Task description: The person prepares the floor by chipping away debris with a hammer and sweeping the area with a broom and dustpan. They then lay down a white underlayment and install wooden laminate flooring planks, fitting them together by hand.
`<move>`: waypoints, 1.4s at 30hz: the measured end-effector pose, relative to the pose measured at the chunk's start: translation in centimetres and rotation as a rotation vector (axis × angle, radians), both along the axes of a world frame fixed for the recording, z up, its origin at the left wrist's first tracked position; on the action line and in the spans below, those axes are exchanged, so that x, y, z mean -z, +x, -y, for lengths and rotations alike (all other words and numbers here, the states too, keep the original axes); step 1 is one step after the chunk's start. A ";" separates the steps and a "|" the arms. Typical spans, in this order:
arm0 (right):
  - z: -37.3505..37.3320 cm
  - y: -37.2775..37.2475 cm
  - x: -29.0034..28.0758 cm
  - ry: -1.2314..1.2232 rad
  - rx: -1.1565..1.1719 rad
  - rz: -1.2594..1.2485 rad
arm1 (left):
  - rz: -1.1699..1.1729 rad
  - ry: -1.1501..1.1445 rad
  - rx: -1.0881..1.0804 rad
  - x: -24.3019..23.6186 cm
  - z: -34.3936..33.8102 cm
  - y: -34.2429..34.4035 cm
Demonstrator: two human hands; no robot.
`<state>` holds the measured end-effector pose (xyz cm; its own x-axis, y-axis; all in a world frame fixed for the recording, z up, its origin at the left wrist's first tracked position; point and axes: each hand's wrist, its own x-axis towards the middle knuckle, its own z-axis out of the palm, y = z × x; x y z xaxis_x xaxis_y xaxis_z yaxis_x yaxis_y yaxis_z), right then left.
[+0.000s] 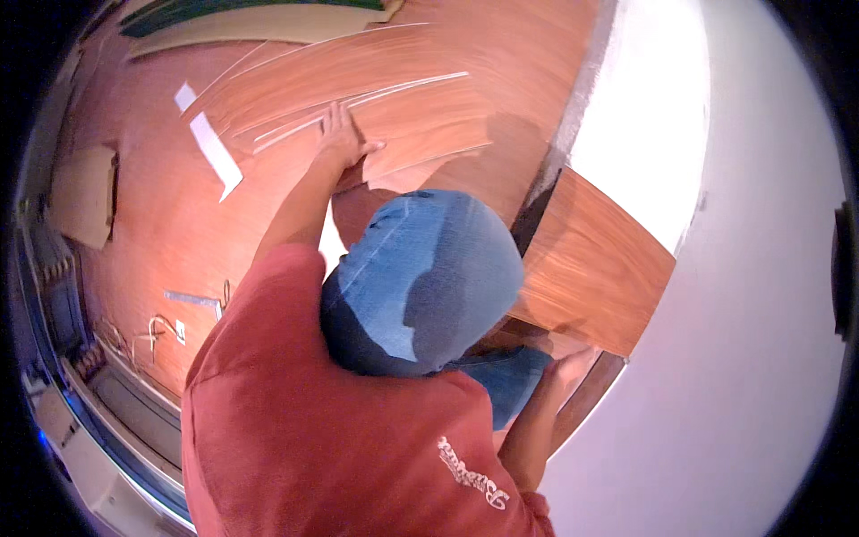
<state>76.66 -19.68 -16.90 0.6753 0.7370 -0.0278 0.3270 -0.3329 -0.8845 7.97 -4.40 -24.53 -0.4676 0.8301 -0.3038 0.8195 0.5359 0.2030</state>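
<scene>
My left hand lies on the thin wood-grain planks spread on the floor, fingers stretched out and thumb apart. A pale strip edge runs just beyond its fingertips. Low on the right, my right hand is beside the near edge of a wood-grain board, close to the wall. Its fingers are blurred and partly out of sight, so whether it grips that board I cannot make out. My bent knee in blue denim stands between the two hands and hides part of the floor.
A white wall rises along the right, with a bright white strip beside the board. White paper pieces and a metal square lie left. Cardboard stands farther left; a green-edged sheet lies at the back.
</scene>
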 end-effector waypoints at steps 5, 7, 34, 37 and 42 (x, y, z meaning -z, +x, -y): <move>-9.7 -0.4 3.5 -0.044 0.010 0.045 | -0.005 -0.146 0.025 -2.0 0.9 3.8; -15.6 -1.0 1.8 -0.176 -0.110 0.532 | 0.050 -0.140 0.017 -3.5 0.9 4.5; -29.2 2.6 0.6 -0.324 -0.559 0.832 | -0.125 -0.071 0.127 0.2 -2.2 4.0; -29.4 2.5 0.1 -0.316 -0.567 0.805 | -0.099 -0.103 0.115 -1.3 -3.2 3.5; -29.1 3.0 0.6 -0.332 -0.587 0.777 | -0.026 -0.137 0.101 -5.4 -6.6 2.9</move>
